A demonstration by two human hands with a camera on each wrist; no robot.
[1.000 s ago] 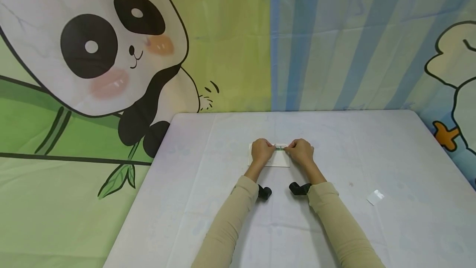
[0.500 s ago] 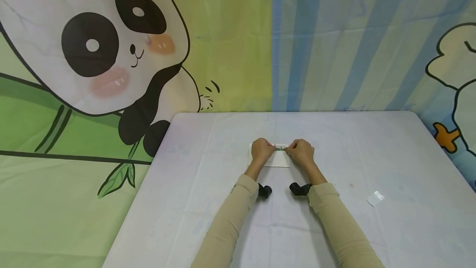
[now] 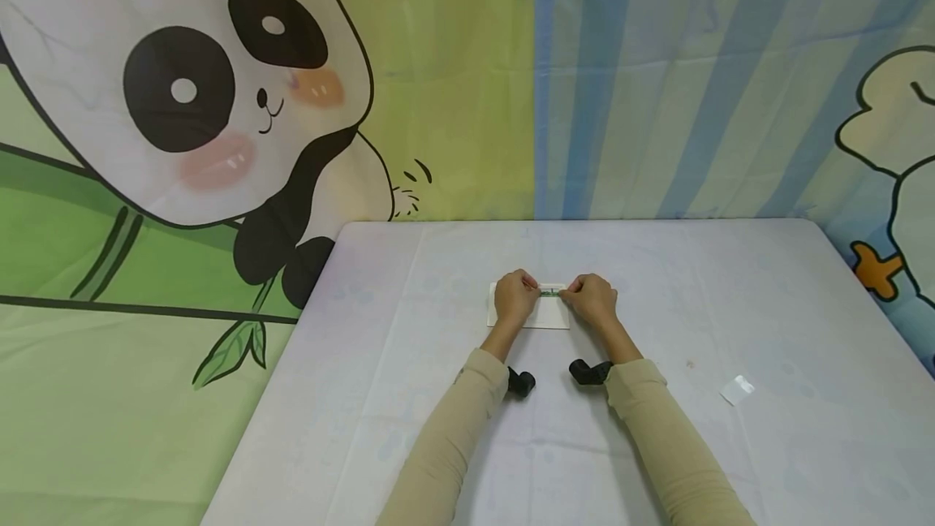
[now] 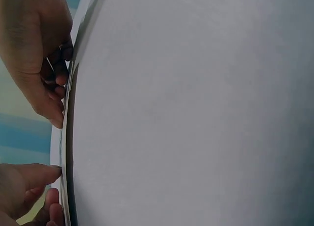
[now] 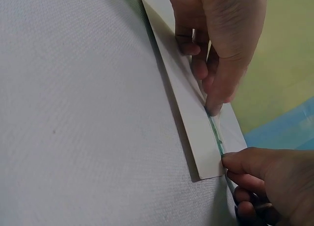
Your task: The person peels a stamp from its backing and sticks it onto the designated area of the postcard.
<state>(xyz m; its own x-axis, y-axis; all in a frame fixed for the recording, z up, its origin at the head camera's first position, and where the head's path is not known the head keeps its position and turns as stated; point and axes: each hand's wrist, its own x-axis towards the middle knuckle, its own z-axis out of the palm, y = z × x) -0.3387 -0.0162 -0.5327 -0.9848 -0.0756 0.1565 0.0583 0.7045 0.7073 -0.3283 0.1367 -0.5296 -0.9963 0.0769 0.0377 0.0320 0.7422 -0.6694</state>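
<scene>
A flat white rectangular board (image 3: 548,315) lies on the table. Along its far part runs a narrow strip with green markings (image 3: 549,292), which shows more closely as a thin green-lined strip (image 5: 216,130) in the right wrist view. My left hand (image 3: 514,297) pinches one end of it, thumb and fingertip low over the board. At the board's right end my right hand (image 3: 593,297) pinches the other end, fingers curled. Only a short stretch of strip shows between them. The left wrist view catches the board edge-on, with my left hand (image 4: 27,191) below and right hand (image 4: 39,54) above.
A white table (image 3: 409,396) spreads around the board. To the right lies a small shiny pale square (image 3: 738,389). Black wrist-worn devices (image 3: 590,372) jut inward from the beige sleeves (image 3: 668,437). A printed panda curtain (image 3: 453,88) hangs behind the table's far edge.
My left hand's fingers shift slightly, opening a small gap between thumb and finger. The right hand, the board and the strip stay nearly where they were.
</scene>
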